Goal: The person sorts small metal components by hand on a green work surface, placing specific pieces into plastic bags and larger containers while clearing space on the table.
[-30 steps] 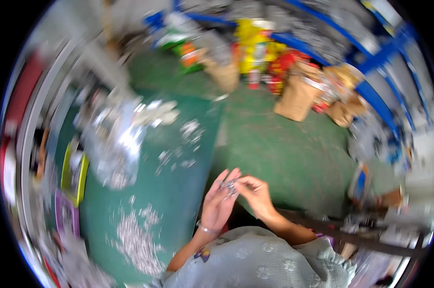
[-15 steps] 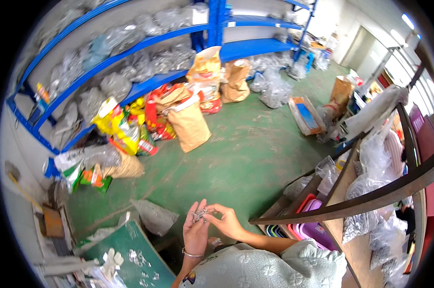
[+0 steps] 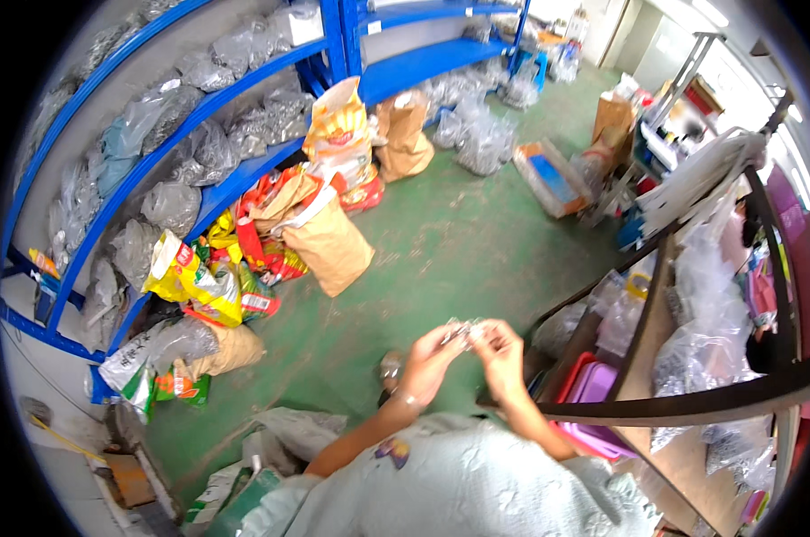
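On blue shelving [image 3: 331, 36] at left we see clear bags [image 3: 172, 206] of grey pieces; midway, our left hand [image 3: 425, 367] and right hand [image 3: 503, 358] grip small metal pieces [image 3: 461, 332] above the floor [image 3: 423, 259]. Our left fingers, straighter half a second ago, now curl inward.

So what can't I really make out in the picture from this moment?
All in the head view:
Shiny pieces at the left hand and right hand: too small and blurred to count, partly covered by fingers.
Inside of the large brown paper bag: hidden by its own paper walls.
Green surface, lower left: partly covered by the pale sleeve, cut off by the lower edge.
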Demonstrator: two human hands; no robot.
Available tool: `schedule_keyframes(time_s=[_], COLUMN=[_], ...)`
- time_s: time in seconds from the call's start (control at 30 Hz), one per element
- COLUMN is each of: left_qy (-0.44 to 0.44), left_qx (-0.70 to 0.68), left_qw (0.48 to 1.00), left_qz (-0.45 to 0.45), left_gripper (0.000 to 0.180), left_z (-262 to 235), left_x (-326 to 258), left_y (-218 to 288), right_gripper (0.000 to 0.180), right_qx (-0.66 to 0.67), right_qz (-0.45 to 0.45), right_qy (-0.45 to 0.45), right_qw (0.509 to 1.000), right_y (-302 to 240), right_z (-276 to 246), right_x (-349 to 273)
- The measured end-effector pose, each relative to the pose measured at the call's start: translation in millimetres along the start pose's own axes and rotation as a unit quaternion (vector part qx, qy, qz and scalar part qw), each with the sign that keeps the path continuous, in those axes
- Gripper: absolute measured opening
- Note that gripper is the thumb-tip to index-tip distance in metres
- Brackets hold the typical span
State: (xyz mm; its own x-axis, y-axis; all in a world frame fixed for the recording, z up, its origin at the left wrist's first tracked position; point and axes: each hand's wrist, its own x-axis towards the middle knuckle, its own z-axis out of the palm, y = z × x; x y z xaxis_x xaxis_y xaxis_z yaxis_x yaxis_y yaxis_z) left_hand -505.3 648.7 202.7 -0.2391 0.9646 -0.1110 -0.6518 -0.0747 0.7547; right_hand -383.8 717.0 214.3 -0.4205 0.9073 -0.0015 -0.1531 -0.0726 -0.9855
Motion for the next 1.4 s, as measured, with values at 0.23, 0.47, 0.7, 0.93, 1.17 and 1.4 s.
schedule_keyframes(time_s=[0.23,0.47,0.7,0.93,1.17,1.4], left_qy=[-0.040,-0.102,-0.096,-0.163,-0.216,-0.272], left_qx=[0.099,-0.029,-0.081,-0.084,-0.008,0.058], left_qw=[0.991,0.977,0.956,0.934,0.912,0.880], left_qz=[-0.080,-0.184,-0.265,-0.307,-0.350,-0.385], left_gripper=[0.022,0.018,0.016,0.016,0.016,0.015], left_z=[-2.2,35.3,103.8,197.4,298.7,400.2], left_x=[156.5,298.2,475.1,649.2,804.0,977.0], left_y=[50.2,36.7,-31.3,-77.7,-127.4,-213.3], right_gripper=[0.008,0.012,0.013,0.011,0.011,0.011], right_qx=[0.107,0.225,0.235,0.228,0.247,0.259], right_qz=[0.002,0.009,-0.031,-0.057,-0.098,-0.121], right_qy=[0.100,0.226,0.311,0.365,0.412,0.483], right_qw=[0.989,0.948,0.920,0.901,0.872,0.828], right_y=[-24.8,-35.1,-30.1,-49.1,-66.1,-73.5], right_z=[4.7,-54.4,-151.5,-271.0,-394.7,-534.8], right_x=[130.1,227.4,358.6,500.5,624.0,750.1])
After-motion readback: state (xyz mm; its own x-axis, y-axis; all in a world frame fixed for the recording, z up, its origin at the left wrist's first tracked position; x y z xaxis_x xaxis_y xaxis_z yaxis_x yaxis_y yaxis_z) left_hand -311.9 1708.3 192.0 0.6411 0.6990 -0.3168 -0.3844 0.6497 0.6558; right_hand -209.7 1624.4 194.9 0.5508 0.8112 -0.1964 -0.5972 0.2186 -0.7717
